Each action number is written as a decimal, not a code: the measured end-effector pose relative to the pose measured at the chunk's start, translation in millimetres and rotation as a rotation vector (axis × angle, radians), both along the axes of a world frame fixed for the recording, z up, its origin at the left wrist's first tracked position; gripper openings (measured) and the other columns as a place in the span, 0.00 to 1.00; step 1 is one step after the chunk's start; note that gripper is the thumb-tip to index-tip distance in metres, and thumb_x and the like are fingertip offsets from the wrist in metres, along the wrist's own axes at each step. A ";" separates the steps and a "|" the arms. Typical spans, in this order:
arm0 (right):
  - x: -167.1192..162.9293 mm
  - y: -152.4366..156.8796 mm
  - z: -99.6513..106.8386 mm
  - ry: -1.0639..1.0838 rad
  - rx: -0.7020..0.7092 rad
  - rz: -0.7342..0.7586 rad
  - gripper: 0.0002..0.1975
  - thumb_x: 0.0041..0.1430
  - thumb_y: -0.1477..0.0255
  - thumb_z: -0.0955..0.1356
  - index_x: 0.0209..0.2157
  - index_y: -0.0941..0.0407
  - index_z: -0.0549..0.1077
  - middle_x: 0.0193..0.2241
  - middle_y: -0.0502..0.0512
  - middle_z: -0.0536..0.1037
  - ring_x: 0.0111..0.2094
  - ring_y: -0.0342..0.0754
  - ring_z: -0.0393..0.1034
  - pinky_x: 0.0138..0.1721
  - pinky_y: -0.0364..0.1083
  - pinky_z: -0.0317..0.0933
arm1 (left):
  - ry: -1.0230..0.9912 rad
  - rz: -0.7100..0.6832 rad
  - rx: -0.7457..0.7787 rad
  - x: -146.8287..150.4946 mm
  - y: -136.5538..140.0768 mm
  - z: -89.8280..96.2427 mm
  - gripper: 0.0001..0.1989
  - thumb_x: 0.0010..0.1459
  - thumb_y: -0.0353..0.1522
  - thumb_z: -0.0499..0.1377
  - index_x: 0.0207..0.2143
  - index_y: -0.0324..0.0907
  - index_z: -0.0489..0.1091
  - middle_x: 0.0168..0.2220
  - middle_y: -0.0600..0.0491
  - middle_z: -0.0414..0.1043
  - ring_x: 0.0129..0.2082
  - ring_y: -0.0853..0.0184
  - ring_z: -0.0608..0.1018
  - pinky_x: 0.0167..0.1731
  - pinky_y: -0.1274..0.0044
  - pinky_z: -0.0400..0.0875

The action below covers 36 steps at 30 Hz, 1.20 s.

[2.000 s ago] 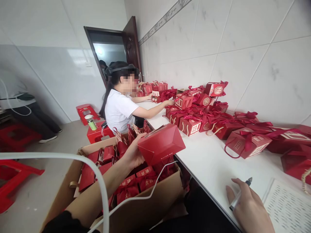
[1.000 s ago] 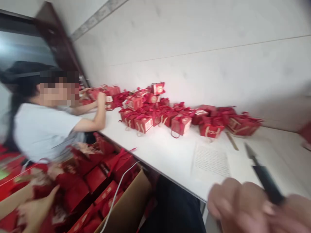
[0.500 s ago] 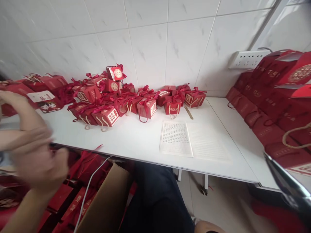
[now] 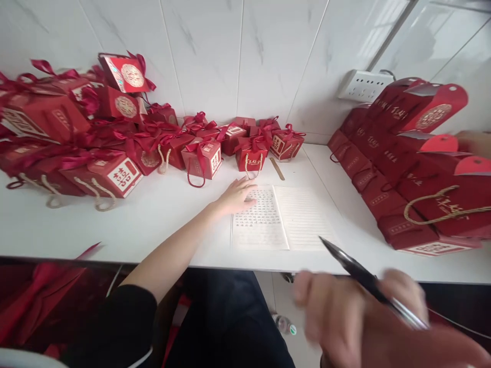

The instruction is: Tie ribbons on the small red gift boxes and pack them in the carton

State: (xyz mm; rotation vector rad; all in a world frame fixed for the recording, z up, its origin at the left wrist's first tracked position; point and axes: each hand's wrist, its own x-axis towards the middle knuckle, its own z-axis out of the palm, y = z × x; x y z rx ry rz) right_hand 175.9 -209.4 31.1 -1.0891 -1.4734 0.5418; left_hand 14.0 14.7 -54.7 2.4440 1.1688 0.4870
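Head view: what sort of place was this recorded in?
Most likely an indoor workroom, though nothing in view names it. Ribboned red boxes crowd a long white table, more red boxes are stacked on the right, and an open notebook lies under the left hand.

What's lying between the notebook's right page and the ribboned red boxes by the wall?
In the head view, a thin gold-coloured strip lies on the white tabletop between the right page and the ribboned boxes.

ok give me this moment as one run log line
left hand: on open notebook, written page | right hand: holding pen | table left: ribboned red boxes | table right: stacked red boxes
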 end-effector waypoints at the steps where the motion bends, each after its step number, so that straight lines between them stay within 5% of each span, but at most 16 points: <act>1: -2.7 16.2 -10.7 0.142 0.008 -0.008 0.30 0.63 0.48 0.46 0.41 0.49 0.69 0.16 0.48 0.68 0.20 0.48 0.68 0.28 0.51 0.66 | 0.031 -0.015 -0.020 -3.2 -2.1 0.6 0.26 0.57 0.39 0.54 0.56 0.37 0.61 0.62 0.43 0.54 0.65 0.54 0.52 0.62 0.61 0.43; 5: -12.1 69.1 -54.6 0.404 -0.186 -0.058 0.22 0.63 0.54 0.58 0.34 0.57 0.71 0.25 0.55 0.74 0.27 0.47 0.71 0.31 0.48 0.67 | 0.096 -0.029 -0.089 -12.7 -12.5 10.6 0.29 0.54 0.43 0.55 0.55 0.39 0.62 0.61 0.43 0.56 0.62 0.53 0.56 0.61 0.63 0.47; 11: -17.8 91.6 -78.0 0.145 -0.472 -0.188 0.14 0.53 0.63 0.70 0.25 0.57 0.65 0.20 0.48 0.70 0.22 0.42 0.65 0.24 0.40 0.60 | 0.095 -0.061 -0.152 -12.7 -11.9 14.8 0.31 0.50 0.44 0.59 0.53 0.38 0.62 0.58 0.42 0.57 0.61 0.52 0.55 0.60 0.63 0.48; 18: -16.7 91.5 -77.1 -0.134 -0.461 -0.170 0.17 0.54 0.69 0.66 0.18 0.56 0.56 0.15 0.44 0.60 0.19 0.38 0.55 0.22 0.39 0.53 | 0.122 -0.069 -0.178 -12.4 -9.0 11.4 0.32 0.51 0.45 0.58 0.56 0.41 0.60 0.60 0.43 0.52 0.63 0.52 0.51 0.61 0.62 0.44; 36: -18.7 90.7 -80.3 -0.223 -0.461 -0.203 0.16 0.51 0.72 0.64 0.17 0.55 0.50 0.15 0.43 0.51 0.19 0.38 0.46 0.20 0.38 0.46 | 0.133 -0.078 -0.164 -12.2 -10.5 13.2 0.30 0.51 0.46 0.57 0.55 0.44 0.59 0.59 0.47 0.53 0.62 0.54 0.53 0.60 0.62 0.46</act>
